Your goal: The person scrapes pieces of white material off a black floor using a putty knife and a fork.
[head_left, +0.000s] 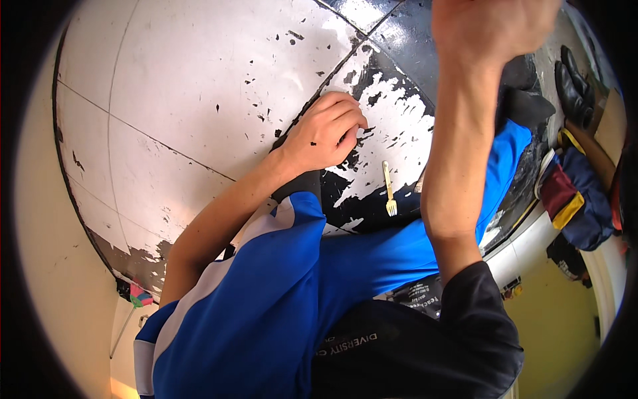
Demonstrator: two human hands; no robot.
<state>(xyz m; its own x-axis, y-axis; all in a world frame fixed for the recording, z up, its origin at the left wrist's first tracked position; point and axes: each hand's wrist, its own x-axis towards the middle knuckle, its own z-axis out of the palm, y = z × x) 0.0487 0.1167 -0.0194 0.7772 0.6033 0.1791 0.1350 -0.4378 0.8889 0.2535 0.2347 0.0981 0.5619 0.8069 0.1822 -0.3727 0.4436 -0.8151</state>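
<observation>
My left hand is on the tiled floor, at a dark seam where black flakes away from white patches. Its fingers are curled closed, fingertips partly hidden; anything under them I cannot make out. My right hand is raised at the top edge, right of centre, slightly blurred, its fingers mostly out of frame. A cream fork lies on the floor between my arms, tines toward me. My legs in blue trousers rest on the floor below my hands.
Black shoes stand at the right beside brown cardboard and a navy, maroon and yellow fabric item. A pale wall runs along the left. A pink and green item on a thin stick is at lower left.
</observation>
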